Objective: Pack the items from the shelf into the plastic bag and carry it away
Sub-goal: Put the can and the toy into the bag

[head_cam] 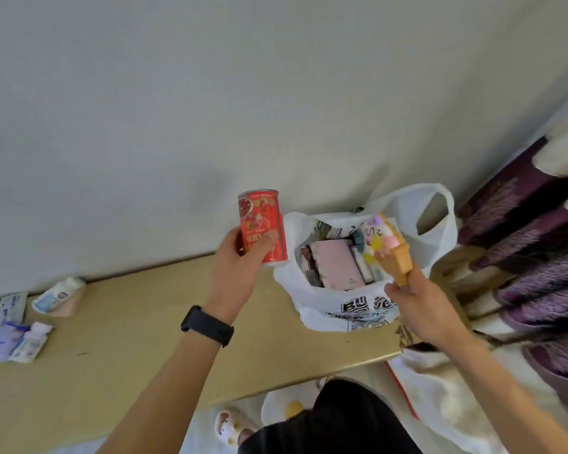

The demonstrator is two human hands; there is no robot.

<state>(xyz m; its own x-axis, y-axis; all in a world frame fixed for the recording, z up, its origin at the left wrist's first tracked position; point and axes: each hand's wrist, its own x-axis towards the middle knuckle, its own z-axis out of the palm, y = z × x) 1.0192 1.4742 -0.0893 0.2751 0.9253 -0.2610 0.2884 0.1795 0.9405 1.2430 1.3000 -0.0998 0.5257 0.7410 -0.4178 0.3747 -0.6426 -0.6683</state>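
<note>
White plastic bag (315,309) printed "BU" on tan shelf (128,339) by pale wall (210,93), left hand (240,270) gripping red can (263,224) beside bag, right hand (420,306) gripping ice-cream toy (391,250) over bag

Both forearms bare, reaching forward and apart from each other. Left hand (240,260) raised, back of the hand to the camera, thumb across the front of a red can (263,221) and fingers wrapped behind it, can near upright. Black band (207,326) on the left wrist. Right hand (420,306) lower and to the right, fingers pinching the bottom tip of an ice cream cone toy (391,253), toy tilted up-left.
</note>
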